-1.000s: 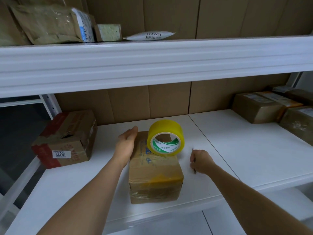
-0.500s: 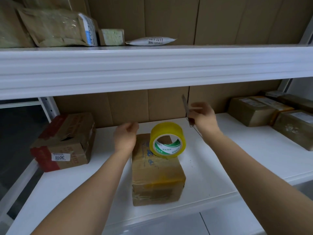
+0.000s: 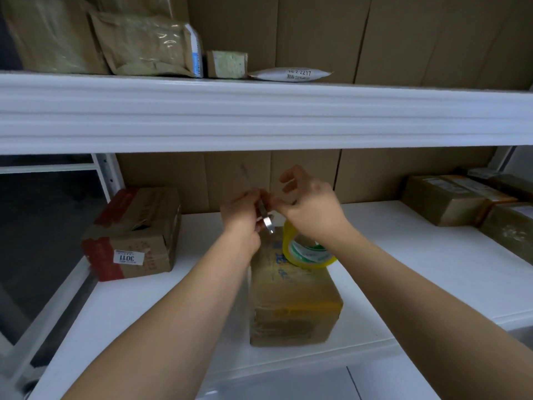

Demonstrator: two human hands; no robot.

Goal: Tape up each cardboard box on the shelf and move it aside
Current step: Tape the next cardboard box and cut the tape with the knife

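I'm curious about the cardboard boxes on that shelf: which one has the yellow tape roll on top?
The box in the middle, directly below the hands; the yellow tape roll rests on it.

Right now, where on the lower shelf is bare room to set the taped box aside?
Bare white shelf lies between the middle box and the right boxes. A narrower patch separates it from the red-taped box.

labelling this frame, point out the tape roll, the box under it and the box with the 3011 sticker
tape roll (image 3: 291,249), head view, yellow outer band
box under it (image 3: 291,301), head view, top face
3011 box (image 3: 144,217), head view, top face
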